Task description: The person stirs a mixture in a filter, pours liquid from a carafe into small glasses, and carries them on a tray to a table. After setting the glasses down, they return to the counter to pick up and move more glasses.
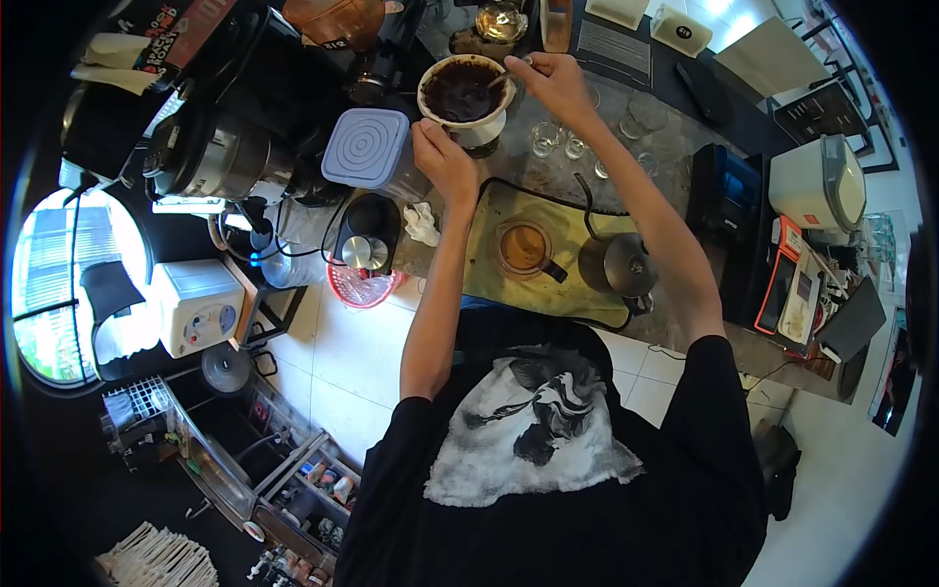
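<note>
A white pour-over dripper [479,125] with a paper filter full of wet dark coffee grounds [460,91] stands at the back of the counter. My left hand [442,157] grips the dripper's near side. My right hand [556,83] holds a small spoon [507,74] whose tip dips into the grounds at the dripper's right rim. On a yellow-green cloth mat [489,264] nearer to me sit a glass server [524,248] with brown coffee and a metal gooseneck kettle [626,262].
A square container with a lilac lid [366,147] stands left of the dripper. A black grinder [368,235] and crumpled tissue [422,223] lie below it. Small glasses [558,142] stand right of the dripper. A black box [722,191] and white appliance [817,184] sit right.
</note>
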The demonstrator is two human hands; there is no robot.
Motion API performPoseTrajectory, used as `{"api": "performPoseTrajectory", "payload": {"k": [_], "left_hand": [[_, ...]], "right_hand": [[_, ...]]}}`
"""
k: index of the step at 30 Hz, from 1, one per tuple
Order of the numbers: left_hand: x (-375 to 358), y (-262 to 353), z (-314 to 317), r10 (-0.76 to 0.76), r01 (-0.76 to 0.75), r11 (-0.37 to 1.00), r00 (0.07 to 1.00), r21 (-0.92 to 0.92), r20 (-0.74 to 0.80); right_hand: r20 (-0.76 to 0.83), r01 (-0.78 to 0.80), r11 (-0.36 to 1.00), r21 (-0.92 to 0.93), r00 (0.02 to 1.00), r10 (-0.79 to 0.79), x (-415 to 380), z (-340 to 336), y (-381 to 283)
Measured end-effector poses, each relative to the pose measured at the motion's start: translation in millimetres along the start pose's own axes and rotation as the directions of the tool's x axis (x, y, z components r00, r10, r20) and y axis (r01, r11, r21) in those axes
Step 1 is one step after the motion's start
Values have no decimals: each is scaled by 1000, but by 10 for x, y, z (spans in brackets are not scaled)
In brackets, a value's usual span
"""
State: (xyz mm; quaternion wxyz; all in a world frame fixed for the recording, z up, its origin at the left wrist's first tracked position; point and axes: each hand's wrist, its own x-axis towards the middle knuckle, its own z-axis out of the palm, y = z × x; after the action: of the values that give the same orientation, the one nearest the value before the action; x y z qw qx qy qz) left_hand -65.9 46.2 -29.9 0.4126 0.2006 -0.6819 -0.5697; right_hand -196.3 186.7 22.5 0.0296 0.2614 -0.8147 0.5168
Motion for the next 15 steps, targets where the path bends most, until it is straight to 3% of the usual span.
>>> {"api": "performPoseTrajectory", "payload": {"k": [2,4,8,10,13,14,15], "left_hand": [[-16,40,-8,5,-5,1000,1000,11,3],[-40,102,-24,-121,127,976,992,-177,44],[-66,175,-70,-96,103,987,993,-125,63],[-68,218,-60,-161,168,965,986,-199,53],[-94,260,-21,-159,160,955,987,-249,22],[-102,245,-57,-172,182,961,983,-209,61],[-132,253,-71,-181,192,960,981,-203,70]], "right_hand": [[-11,-1,1000,0,1000,1,-3,25,4],[-33,-2,1000,7,999,2,-2,28,-23],[-78,59,997,-55,995,-63,19,40,1],[-50,52,986,-156,997,-61,52,51,-10],[-6,43,997,-69,999,-44,-33,45,-123],[81,-82,993,-81,993,88,-54,23,-166],[80,-95,992,-81,992,101,-57,2,-166]]}}
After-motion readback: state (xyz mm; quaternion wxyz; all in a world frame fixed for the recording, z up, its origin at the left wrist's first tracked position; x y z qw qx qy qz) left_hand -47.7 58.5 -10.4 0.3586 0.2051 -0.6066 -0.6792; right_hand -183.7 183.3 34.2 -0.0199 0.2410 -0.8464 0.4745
